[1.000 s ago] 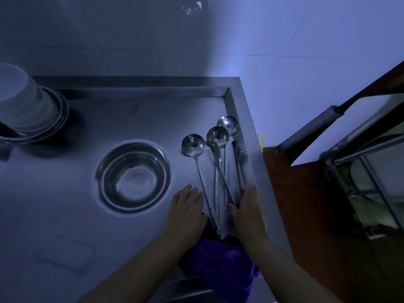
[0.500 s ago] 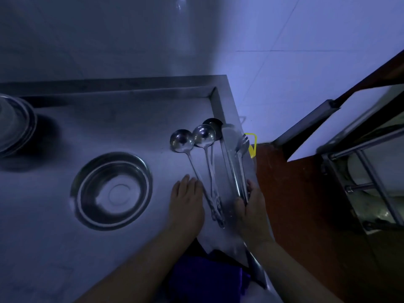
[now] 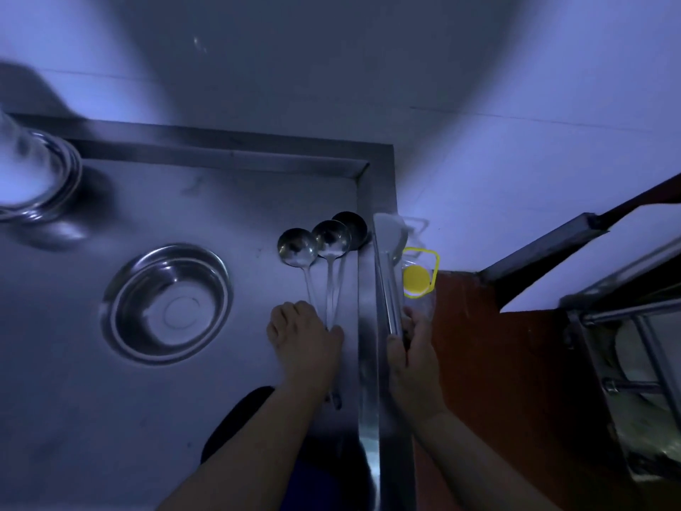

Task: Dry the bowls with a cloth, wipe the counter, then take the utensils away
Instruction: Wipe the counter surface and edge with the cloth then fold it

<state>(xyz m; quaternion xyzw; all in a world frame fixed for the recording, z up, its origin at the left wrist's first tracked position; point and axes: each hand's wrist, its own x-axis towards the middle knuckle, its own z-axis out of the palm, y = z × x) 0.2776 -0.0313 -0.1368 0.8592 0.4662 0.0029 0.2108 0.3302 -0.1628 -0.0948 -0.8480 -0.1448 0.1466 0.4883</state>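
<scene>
On the steel counter (image 3: 221, 201), three ladles (image 3: 329, 239) are lying, stiff, slick, probably light; best gripped mid-handle. The left hand (image 3: 304, 339) is pressing flat on their handles; the right hand (image 3: 412, 357) is gripping a spatula (image 3: 387, 260).

Bare forearms, no sleeves, no gloves

Open counter (image 3: 228, 201) behind bowl (image 3: 167, 304), ladles (image 3: 324, 245) against raised rim (image 3: 383, 186)

Three steel ladles (image 3: 324, 241) lie side by side on the counter (image 3: 184, 418).
</scene>
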